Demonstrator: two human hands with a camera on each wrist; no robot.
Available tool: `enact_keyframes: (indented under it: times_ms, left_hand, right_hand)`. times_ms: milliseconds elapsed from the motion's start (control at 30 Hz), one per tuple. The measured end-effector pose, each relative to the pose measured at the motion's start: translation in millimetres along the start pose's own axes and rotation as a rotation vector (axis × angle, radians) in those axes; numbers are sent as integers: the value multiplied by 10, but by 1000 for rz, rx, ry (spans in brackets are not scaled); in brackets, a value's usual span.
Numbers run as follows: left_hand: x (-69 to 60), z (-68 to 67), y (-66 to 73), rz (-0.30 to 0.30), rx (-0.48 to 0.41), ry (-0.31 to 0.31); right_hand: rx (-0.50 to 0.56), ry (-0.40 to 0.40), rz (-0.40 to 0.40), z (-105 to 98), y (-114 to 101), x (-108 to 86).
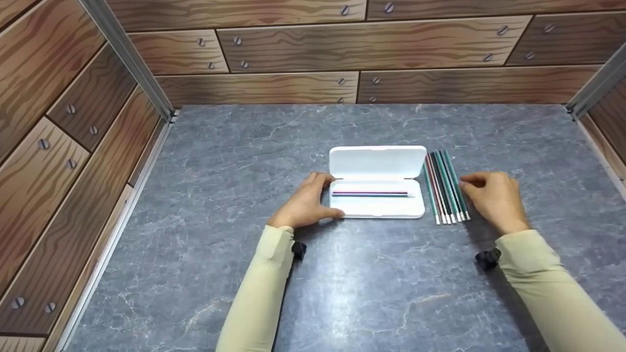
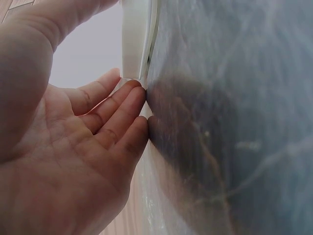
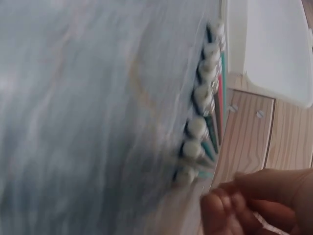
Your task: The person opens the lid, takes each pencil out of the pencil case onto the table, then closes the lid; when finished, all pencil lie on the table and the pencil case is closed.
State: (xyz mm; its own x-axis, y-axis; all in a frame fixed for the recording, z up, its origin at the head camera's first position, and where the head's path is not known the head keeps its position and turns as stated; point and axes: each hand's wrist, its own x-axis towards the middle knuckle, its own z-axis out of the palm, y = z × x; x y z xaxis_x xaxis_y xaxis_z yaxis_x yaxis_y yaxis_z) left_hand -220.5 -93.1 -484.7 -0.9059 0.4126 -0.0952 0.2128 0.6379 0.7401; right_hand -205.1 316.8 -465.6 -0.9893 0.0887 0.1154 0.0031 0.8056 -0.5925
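An open white pencil case lies on the table with its lid tipped back. In its tray are thin pink and dark blue pencils, their white ends to the right. My left hand holds the case's left end, thumb at the front corner and fingers at the side. Right of the case, several green, black and red pencils lie in a row, white-tipped ends toward me. My right hand is beside the rightmost pencil, fingers bent, fingertips close to it. Nothing shows between them; the right wrist view is blurred.
The case and pencils lie on a grey marbled table. Wood-patterned panels stand behind and at both sides, with metal posts at the corners.
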Motion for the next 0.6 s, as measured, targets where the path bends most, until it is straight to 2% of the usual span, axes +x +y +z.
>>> enact_keyframes:
  times_ms: [100, 167, 233, 300, 467, 600]
  left_hand:
    - [-2, -2, 4, 1, 0, -1]
    - [-3, -3, 4, -1, 1, -4]
    - [-3, -3, 2, -3, 6, -8]
    - [-1, 0, 1, -6, 10, -6]
    - [-2, -4, 4, -12, 6, -1]
    - [1, -25, 4, -8, 1, -4]
  right_hand:
    - [51, 76, -122, 78, -143, 2]
    - [105, 79, -209, 145, -255, 5]
    - [147, 36, -282, 208, -372, 15]
    - [160, -40, -344, 272, -472, 39]
    - [78, -214, -450, 423, -592, 156]
    - [0, -262, -503, 507, -644, 234]
